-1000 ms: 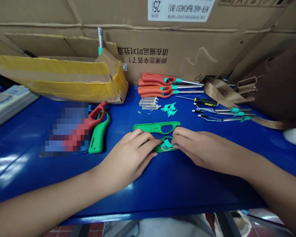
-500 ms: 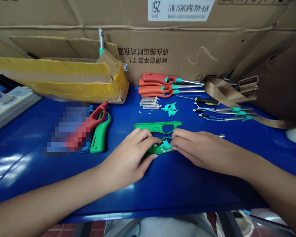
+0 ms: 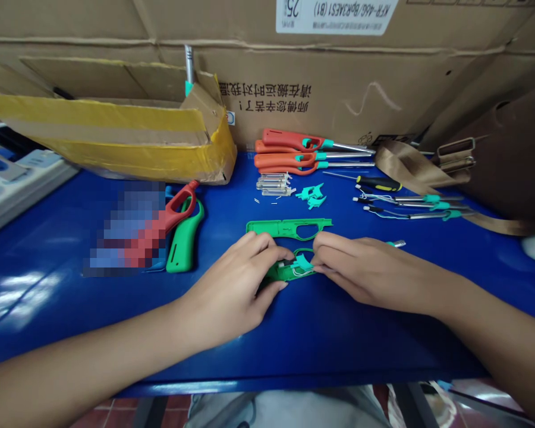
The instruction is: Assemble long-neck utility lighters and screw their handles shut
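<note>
My left hand (image 3: 238, 282) is closed on the left end of a green lighter shell half (image 3: 286, 273), thumb on the near side and fingers over the top. A teal trigger (image 3: 304, 263) and pale wires lie inside this shell. My right hand (image 3: 365, 268) pinches the shell's right end beside the trigger; its fingertips partly hide what they grip. Beyond the right hand, the tip of a metal lighter tube (image 3: 399, 243) sticks out. Just behind both hands lies the other green shell half (image 3: 267, 228), hollow side up.
Behind are red and orange lighters (image 3: 289, 160), clear fuel tanks (image 3: 274, 185), spare teal triggers (image 3: 311, 195), a screwdriver (image 3: 378, 183) and wired metal tubes (image 3: 421, 205). Left are red (image 3: 173, 214) and green shells (image 3: 181, 246), a taped cardboard box (image 3: 160, 160) and a power strip (image 3: 27, 178).
The whole view has shifted slightly, so the tabletop things appear a little farther right. Both hands keep nearly the same hold on the shell half.
</note>
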`<state>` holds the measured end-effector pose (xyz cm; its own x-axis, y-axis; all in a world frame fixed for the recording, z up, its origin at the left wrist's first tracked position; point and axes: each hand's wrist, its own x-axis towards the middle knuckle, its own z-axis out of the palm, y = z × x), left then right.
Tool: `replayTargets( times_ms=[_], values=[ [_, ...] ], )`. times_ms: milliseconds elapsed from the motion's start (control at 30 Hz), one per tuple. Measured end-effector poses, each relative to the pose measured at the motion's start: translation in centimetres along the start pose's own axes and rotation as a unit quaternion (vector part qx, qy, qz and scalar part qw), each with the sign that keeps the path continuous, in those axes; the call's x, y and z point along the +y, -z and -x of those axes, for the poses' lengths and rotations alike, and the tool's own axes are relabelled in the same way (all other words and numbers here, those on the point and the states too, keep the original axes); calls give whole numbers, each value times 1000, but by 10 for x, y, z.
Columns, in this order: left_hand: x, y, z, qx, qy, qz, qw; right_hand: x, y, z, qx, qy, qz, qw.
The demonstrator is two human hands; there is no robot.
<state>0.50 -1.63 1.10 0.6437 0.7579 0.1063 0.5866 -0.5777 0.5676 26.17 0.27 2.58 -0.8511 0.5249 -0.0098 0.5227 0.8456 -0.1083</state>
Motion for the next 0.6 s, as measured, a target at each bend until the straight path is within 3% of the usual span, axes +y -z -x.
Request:
replayTargets(
  times_ms=[600],
  values=[
    [-1, 0, 0, -10, 6, 3, 1000, 1, -4, 1, 2, -4, 21, 1000]
  ],
)
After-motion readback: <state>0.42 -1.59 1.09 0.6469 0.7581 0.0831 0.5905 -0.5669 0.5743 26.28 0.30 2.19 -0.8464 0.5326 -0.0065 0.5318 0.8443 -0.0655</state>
